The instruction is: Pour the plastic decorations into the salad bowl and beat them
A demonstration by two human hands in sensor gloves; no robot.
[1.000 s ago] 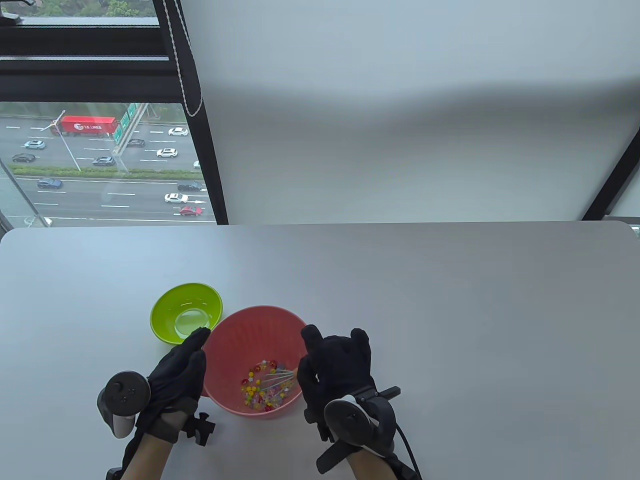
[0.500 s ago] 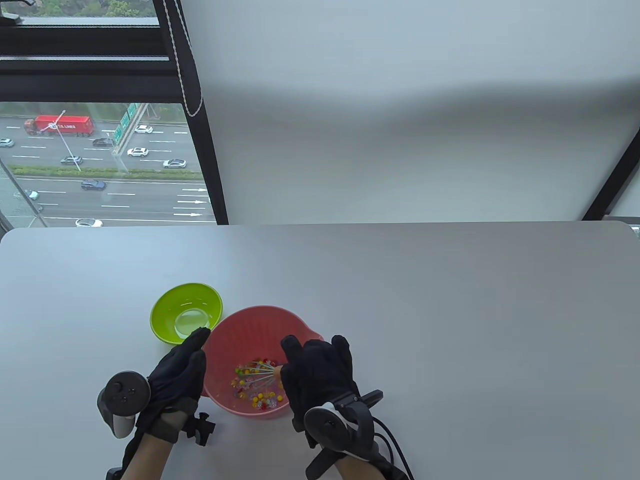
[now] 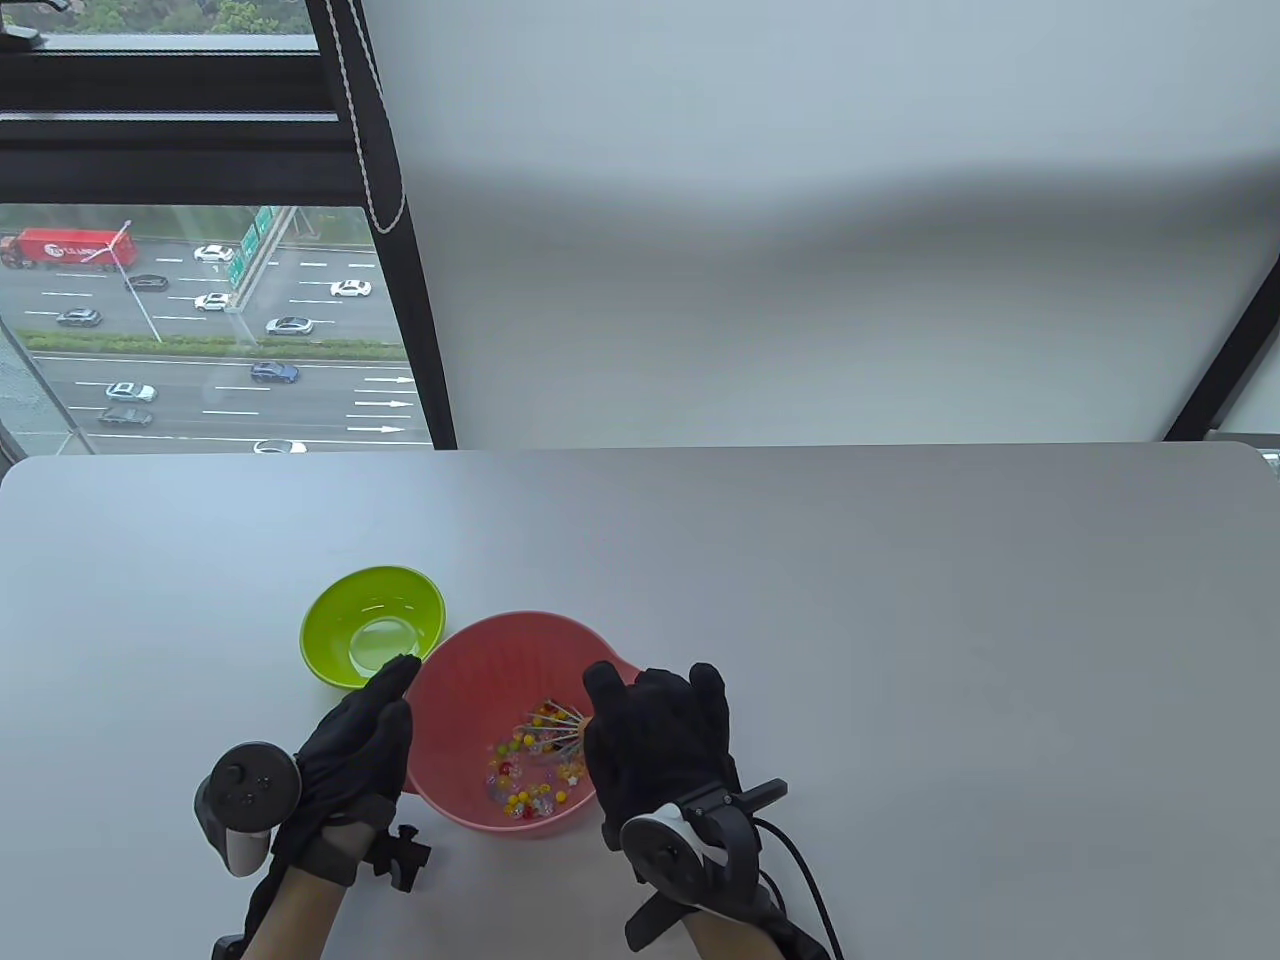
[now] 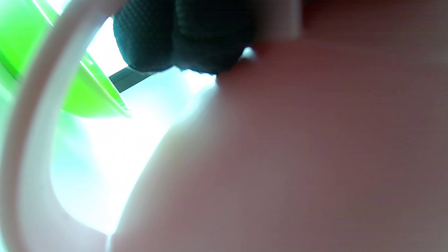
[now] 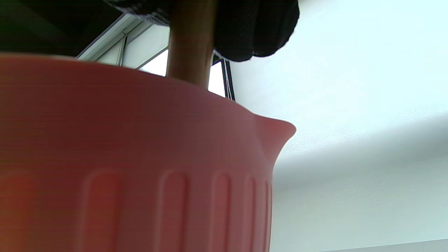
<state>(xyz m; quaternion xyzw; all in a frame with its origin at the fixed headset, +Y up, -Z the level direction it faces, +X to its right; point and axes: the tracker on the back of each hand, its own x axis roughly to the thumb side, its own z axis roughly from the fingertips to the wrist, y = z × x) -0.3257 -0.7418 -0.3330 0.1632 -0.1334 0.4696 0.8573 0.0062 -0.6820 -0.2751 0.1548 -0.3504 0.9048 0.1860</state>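
A pink salad bowl (image 3: 470, 690) with a pouring spout stands near the table's front edge, with several small coloured plastic decorations (image 3: 525, 775) on its bottom. My right hand (image 3: 655, 745) grips the wooden handle (image 5: 190, 42) of a wire whisk (image 3: 555, 728) whose wires sit among the decorations. My left hand (image 3: 365, 735) lies with straight fingers against the bowl's left outer wall (image 4: 297, 157). The right wrist view shows the bowl's ribbed side (image 5: 140, 168) and the handle going down behind its rim.
An empty lime-green bowl (image 3: 372, 625) stands just behind and left of the pink bowl, close to my left fingertips (image 4: 182, 38). The white table (image 3: 900, 620) stretches far to the right and back. A window and a blind lie beyond its far edge.
My right hand swung the whisk left across the bowl, then back right and slightly away, shifting the decorations. My left hand and both bowls stayed still.
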